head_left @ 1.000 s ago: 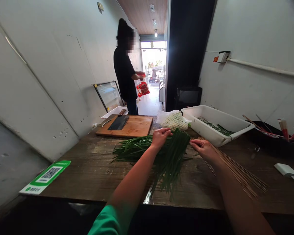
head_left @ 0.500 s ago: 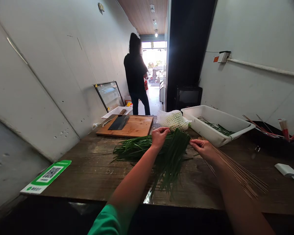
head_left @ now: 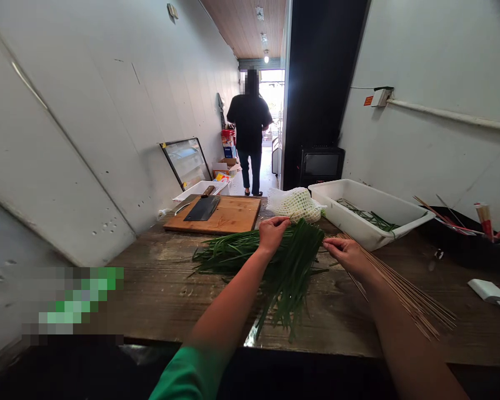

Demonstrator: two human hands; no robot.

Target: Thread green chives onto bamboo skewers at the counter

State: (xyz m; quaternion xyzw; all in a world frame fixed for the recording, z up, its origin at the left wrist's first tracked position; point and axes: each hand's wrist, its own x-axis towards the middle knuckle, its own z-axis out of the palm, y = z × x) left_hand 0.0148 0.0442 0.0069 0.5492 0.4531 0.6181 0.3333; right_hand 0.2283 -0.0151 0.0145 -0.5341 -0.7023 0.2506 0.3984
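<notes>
Pressing left hand, fingers curled closed, on chives at frame centre; pinching right hand together at bundle's right edge, leaf or skewer impossible to tell; risking, probably, leaf tips slipping over table edge below, or pricks from skewers lower right.

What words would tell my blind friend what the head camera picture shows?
A left hand clutches a pile of long green chives on a dark wooden table; the right hand touches their edge, over thin bamboo skewers.
</notes>
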